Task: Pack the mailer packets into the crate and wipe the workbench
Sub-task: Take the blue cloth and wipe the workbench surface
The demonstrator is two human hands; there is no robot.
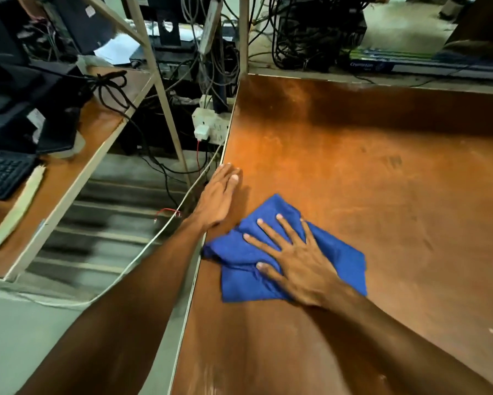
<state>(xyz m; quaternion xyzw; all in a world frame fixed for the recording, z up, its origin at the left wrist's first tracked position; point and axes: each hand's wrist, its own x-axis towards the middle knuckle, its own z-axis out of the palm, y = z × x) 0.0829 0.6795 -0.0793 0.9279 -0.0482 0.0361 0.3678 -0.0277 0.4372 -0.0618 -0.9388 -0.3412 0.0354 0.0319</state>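
In the lower centre of the frame the right hand [293,258] lay flat on a crumpled blue cloth [342,255], fingers spread and straight, pressing it down onto the workbench [382,181] rather than clutching it. The cloth sat close to the bench's left edge. Just above and to the left, the left hand [219,195] rested flat on that edge, fingers straight and together, gripping nothing.

This looked like the wiping step. No mailer packets or crate showed anywhere in the frame, so how the packing stood could not be judged. The next move probably called for sliding the cloth up and to the right under steady palm pressure, the left hand bracing, and reaching the pale speck [492,330] at the lower right.

Farther off, a white socket strip [208,124] hung among cables at upper centre, and a black keyboard [3,172] lay at the left edge.
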